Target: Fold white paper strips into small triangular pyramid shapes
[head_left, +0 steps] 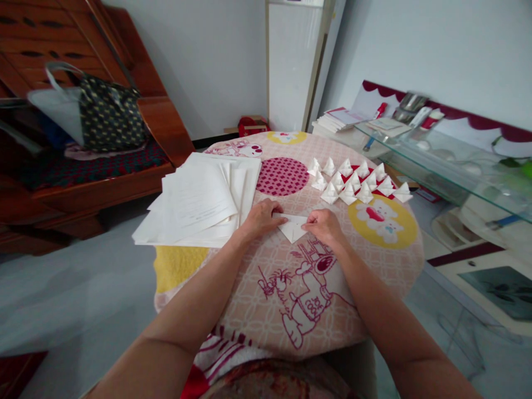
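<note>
A folded white paper, roughly a triangle with its tip toward me, lies on the patterned tablecloth. My left hand pinches its left corner between thumb and fingers. At the right corner, my right hand grips the paper the same way. Left of my hands lies a spread stack of white sheets, the top ones with faint print. Several small folded paper pieces with upright points stand in rows beyond my right hand.
A wooden bench with a dark patterned bag is at the left. On the right stands a glass-topped shelf holding metal bowls. Papers are piled behind the table.
</note>
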### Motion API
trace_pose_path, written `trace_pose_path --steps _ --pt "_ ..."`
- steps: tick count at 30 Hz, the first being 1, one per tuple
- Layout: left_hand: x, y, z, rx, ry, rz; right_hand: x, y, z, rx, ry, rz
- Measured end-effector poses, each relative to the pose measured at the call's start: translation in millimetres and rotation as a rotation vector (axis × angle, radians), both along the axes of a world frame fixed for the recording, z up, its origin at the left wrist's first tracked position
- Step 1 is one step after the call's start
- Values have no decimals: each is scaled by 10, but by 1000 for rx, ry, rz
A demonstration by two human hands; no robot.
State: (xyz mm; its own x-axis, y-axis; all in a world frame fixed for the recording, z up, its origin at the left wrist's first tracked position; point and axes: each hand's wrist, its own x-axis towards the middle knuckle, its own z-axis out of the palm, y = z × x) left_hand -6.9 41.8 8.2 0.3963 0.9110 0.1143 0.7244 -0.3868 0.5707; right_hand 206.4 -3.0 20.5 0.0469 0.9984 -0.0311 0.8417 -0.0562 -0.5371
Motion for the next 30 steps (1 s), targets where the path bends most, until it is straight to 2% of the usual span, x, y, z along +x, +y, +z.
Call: trace_pose_path --steps 7,10,13,17,20,24,30 --pt "-29 13 97 -89 16 -60 31 -26 -29 15 59 18" --pt "-44 -21 89 -135 -61 -80 74 -20 -66 30 106 25" --pt "-46 -42 60 -189 -220 -68 151 3 -93 101 189 -25" --pt "-47 -64 46 -211 -418 -24 251 39 -78 223 376 -91" --pt "-44 -83 60 -217 -476 -37 275 42 -50 164 630 -32" --pt "-40 -120 94 -185 -454 -66 259 18 -31 13 795 52" --pt "-39 -195 170 -97 -298 -166 279 7 -53 65 782 53"
